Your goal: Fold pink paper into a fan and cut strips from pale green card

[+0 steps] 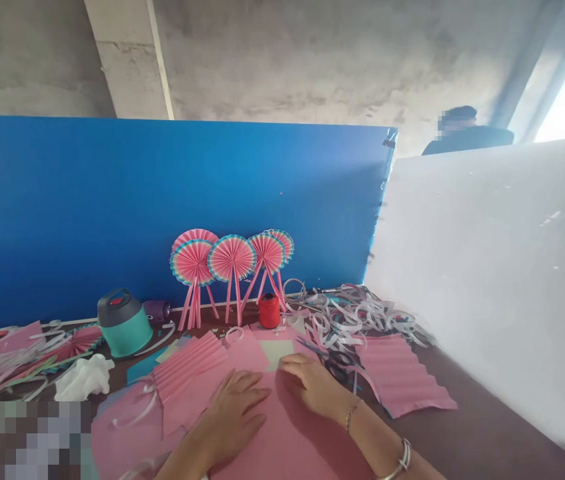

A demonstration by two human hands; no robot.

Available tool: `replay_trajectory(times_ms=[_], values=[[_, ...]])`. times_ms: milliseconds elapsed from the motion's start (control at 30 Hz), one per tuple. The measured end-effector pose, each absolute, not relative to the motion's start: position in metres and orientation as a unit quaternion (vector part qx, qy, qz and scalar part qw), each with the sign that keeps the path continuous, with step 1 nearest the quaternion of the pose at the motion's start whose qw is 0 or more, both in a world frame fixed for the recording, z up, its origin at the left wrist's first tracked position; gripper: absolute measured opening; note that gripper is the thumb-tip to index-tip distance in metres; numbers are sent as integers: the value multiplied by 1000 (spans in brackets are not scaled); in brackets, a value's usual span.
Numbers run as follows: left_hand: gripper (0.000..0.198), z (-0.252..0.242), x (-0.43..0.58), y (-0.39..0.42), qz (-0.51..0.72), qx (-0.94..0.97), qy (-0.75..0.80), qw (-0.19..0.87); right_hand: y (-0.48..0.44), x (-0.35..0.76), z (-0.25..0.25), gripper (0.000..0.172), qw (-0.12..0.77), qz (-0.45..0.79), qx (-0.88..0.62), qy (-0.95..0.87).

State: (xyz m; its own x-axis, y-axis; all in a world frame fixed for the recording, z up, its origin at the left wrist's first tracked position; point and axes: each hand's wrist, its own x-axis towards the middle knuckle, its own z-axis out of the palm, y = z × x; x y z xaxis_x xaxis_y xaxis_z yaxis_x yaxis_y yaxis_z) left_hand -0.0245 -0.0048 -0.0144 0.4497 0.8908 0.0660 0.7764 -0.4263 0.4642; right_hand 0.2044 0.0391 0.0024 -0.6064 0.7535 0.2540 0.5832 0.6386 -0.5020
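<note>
A smooth sheet of pink paper (pixel 287 440) lies before me at the bottom middle. My left hand (pixel 232 413) rests flat on its left side, fingers spread, with nothing gripped. At the far edge of the same sheet, my right hand (pixel 315 387) has its fingers bent and close together on the paper; its thumb is hidden. Pleated pink paper (pixel 189 367) lies left of my hands, and a wavy pink sheet (pixel 402 373) lies to the right. Dark-handled scissors (pixel 335 363) sit just beyond my right hand. A red thread spool (pixel 269 311) stands past the sheet.
Several pink pleated paper rosettes (pixel 232 259) lean against the blue partition (pixel 87 200). Curled paper strips (pixel 357 313) are heaped at the back right. A teal-and-grey container (pixel 125 327) and crumpled white tissue (pixel 85 377) stand left. A person (pixel 477 137) is beyond the white partition (pixel 502 267).
</note>
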Motion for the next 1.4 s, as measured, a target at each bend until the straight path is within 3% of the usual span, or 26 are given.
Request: replay_trajectory(times_ms=[267, 433, 600, 833, 1400], values=[[40, -7, -20, -8, 159, 825, 503, 203, 37, 203, 4, 37, 200, 147, -414, -876], [38, -1, -18, -10, 150, 818, 518, 199, 47, 208, 5, 25, 195, 52, -560, -803], [39, 1, -18, -12, 131, 808, 540, 196, 58, 224, 8, 25, 206, -9, -662, -721], [40, 0, -18, -10, 133, 808, 540, 197, 62, 226, 4, 27, 170, 32, -661, -730], [36, -4, -19, -7, 149, 817, 528, 175, 67, 240, 15, 28, 239, 8, -682, -691]])
